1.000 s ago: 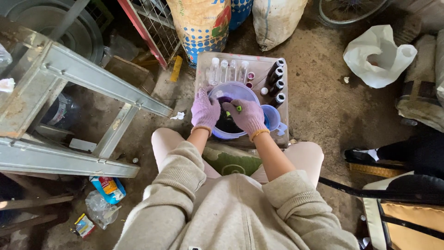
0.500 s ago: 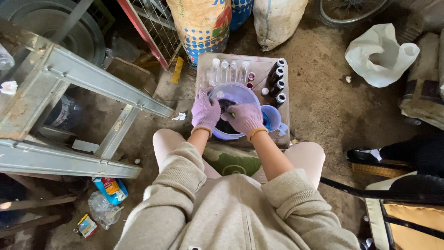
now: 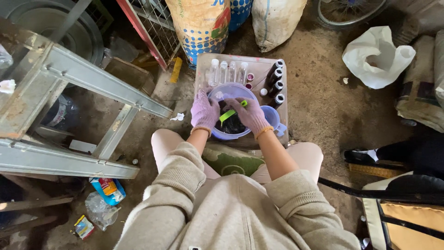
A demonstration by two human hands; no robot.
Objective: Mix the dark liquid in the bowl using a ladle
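Over the purple bowl (image 3: 217,135), the right hand (image 3: 253,115) has lifted, now pinching a green stick (image 3: 228,114) angled toward eight o'clock; the left hand (image 3: 204,111) grips the rim.

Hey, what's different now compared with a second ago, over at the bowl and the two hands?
The right hand has tilted the green tool it holds, so more of its length shows, slanting across the dark mixture in the purple bowl. Before, only a small green tip peeked from the glove. The left hand stays on the bowl's left rim. The blue cup and the bottles behind have not moved.
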